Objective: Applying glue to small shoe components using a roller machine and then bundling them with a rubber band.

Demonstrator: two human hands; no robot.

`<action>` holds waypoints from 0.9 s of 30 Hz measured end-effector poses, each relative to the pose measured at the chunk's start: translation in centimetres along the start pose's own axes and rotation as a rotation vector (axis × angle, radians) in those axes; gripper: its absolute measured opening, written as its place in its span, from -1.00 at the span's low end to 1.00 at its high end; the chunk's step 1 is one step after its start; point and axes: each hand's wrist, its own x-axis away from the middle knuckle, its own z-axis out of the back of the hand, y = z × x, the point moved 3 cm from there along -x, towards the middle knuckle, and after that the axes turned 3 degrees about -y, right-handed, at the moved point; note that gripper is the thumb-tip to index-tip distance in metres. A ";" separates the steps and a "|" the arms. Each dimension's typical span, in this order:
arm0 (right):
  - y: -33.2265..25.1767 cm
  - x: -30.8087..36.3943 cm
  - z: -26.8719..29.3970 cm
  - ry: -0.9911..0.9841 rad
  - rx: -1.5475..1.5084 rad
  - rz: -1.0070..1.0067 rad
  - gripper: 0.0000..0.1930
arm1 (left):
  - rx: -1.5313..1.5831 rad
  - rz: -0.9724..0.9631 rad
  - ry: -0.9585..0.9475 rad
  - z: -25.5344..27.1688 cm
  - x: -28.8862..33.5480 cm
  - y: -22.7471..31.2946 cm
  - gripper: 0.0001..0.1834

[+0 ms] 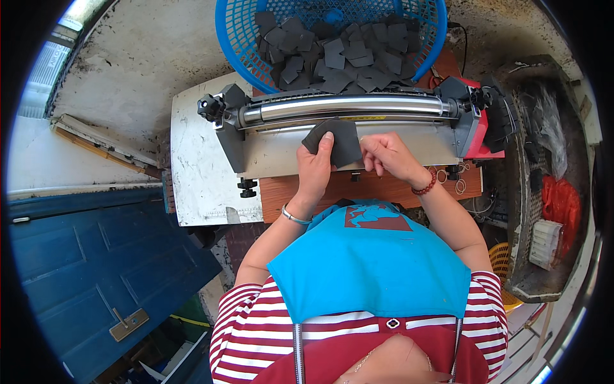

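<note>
My left hand point(314, 169) grips a few flat, dark grey square pieces point(346, 142), thumb on top, held fanned over the front plate of a roller machine point(352, 109). Close to the right edge of these pieces is my right hand point(391, 155), its fingers curled in and the thumb and forefinger pinched. Whether anything sits in that pinch is too small to tell. The machine has a long shiny metal roller between two dark end brackets. Beyond it, a blue plastic basket point(225, 40) holds a heap of similar dark squares point(336, 54).
The machine stands on a wooden board beside a white panel point(208, 144). Black knobs point(247, 187) stick out at its front. Several pale rings point(460, 186) lie at the board's right. A trough point(543, 291) with red plastic point(560, 208) is far right; a blue door point(96, 275) is left.
</note>
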 end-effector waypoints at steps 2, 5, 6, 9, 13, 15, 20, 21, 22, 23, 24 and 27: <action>0.0 0.0 -0.4 -0.018 0.250 -0.013 -0.65 | 0.007 -0.020 -0.027 0.0 0.1 -0.2 -0.75; 0.3 0.1 -0.3 -0.029 0.154 -0.042 -0.68 | 0.057 -0.034 -0.074 0.3 0.1 -0.5 -0.74; 0.3 0.1 0.1 -0.030 0.155 -0.041 -0.68 | 0.101 -0.028 -0.095 0.4 0.1 -0.5 -0.73; 1.1 -0.1 2.3 -0.034 0.198 -0.211 -0.65 | 0.054 -0.053 -0.021 1.3 0.1 -0.3 -0.70; 0.8 -1.3 3.8 0.125 0.454 -0.235 -0.60 | -0.020 -0.038 0.014 1.5 -0.1 -0.2 -0.69; 0.4 -1.8 3.0 0.195 0.490 -0.152 -0.55 | -0.009 -0.045 -0.035 0.9 -0.1 -0.6 -0.71; -0.5 -0.9 0.0 0.156 0.390 0.010 -0.56 | 0.014 0.005 -0.030 -0.4 -0.1 -0.8 -0.75; -0.3 -0.8 -0.5 0.131 0.411 0.053 -0.57 | -0.004 0.021 -0.030 -0.7 -0.1 -0.7 -0.75; -0.3 -0.7 -0.8 0.106 0.430 0.097 -0.58 | -0.024 0.036 -0.031 -0.8 -0.1 -0.6 -0.74; -0.2 -0.6 -0.8 0.093 0.395 0.066 -0.60 | -0.024 0.036 -0.032 -0.7 -0.1 -0.5 -0.74; -0.2 -0.6 -0.7 0.094 0.394 0.066 -0.60 | 0.074 0.052 -0.051 -0.6 -0.1 -0.5 -0.74; 0.7 -0.3 0.0 0.077 0.218 -0.010 -0.62 | 0.138 0.068 -0.071 -0.1 -0.2 -0.6 -0.74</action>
